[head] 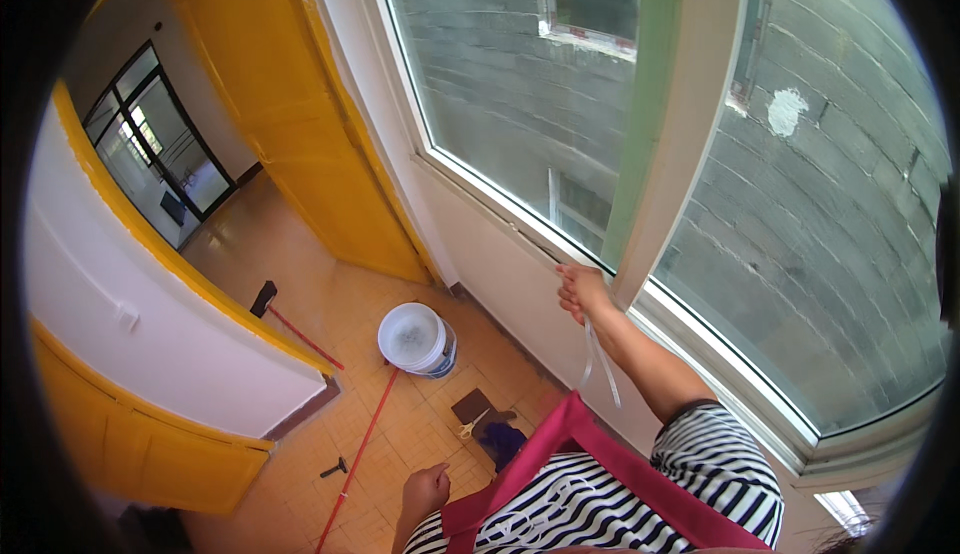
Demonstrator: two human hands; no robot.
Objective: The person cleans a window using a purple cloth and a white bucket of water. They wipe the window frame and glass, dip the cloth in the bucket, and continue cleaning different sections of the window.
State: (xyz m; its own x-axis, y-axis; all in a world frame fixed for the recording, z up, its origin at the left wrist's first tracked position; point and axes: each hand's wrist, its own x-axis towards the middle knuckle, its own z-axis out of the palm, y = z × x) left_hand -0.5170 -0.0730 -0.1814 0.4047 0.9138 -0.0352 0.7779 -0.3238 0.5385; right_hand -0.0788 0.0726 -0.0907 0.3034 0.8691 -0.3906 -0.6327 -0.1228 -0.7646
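Note:
My right hand point(583, 291) is closed on a thin white strip point(600, 366) at the lower edge of the window frame point(517, 213). Two lengths of the strip hang below my fist, over the pale wall. Between my fingers and the frame's corner runs a narrow dark line along the sill; whether it is a gap or part of a strip I cannot tell. Low in front of my body, my left hand point(427, 486) is curled, with nothing visible in it. Large glass panes point(517, 104) rise beyond my right hand.
A white bucket point(412, 336) stands on the orange tiled floor, beside a long red pole point(360, 456). Scissors point(472, 425), a dark cloth point(502, 440) and a black-handled scraper-like tool point(335, 468) lie nearby. A black-headed broom or brush point(264, 299) lies by the yellow-edged wall. A yellow door point(277, 104) stands behind.

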